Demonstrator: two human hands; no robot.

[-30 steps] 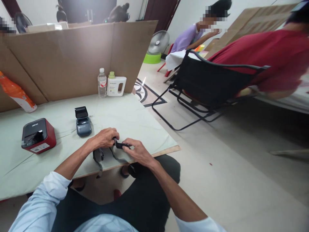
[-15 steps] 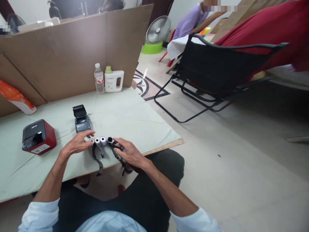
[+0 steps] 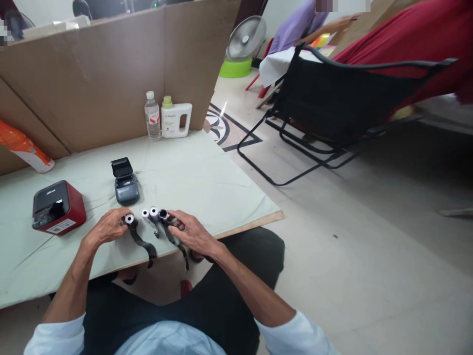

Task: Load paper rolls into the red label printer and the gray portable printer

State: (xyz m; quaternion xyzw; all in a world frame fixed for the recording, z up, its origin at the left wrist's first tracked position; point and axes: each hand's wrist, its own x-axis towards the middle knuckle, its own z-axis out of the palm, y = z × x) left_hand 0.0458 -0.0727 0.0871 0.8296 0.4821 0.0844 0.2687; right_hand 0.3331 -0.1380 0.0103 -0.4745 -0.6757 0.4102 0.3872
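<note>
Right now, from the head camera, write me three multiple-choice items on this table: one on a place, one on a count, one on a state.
1. Where does the red printer sit?
A. Left of the grey printer
B. On the floor
C. Beside the fan

2. How many white-ended rolls lie near the hands?
A. One
B. Three
C. Six

3. What state is the grey printer's lid in?
A. Shut
C. Missing
B. Raised open

Answers:
1 A, it stands further left on the same table.
2 B, one roll is at the left hand, two rolls are by the right hand.
3 B, its black lid stands up behind the body.
</note>
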